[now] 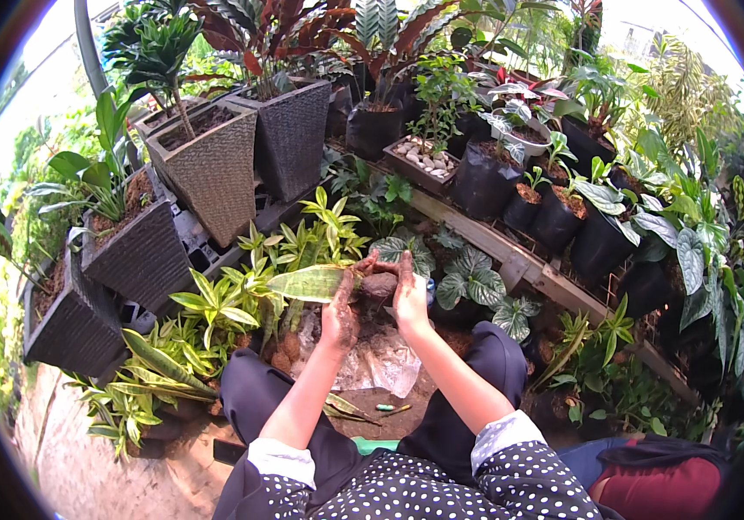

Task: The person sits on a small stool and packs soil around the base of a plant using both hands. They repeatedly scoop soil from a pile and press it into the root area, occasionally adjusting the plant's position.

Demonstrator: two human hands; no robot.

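Note:
A dark, rounded clump of soil sits between my two hands, above a crumpled clear plastic sheet. My left hand, smeared with dirt, cups the clump from the left. From the right, my right hand presses against it with fingers pointing up. A broad green leaf with a yellow edge, like that of a snake plant, sticks out leftward past my left hand. Whether it is rooted in the clump is hidden by that hand. Another cut leaf piece lies on the ground between my knees.
Tall square pots with plants stand at the left. Black plant bags line a wooden plank at the right. Yellow-green plants crowd my left side. A small cutter-like tool lies near my lap. Someone in dark red sits at lower right.

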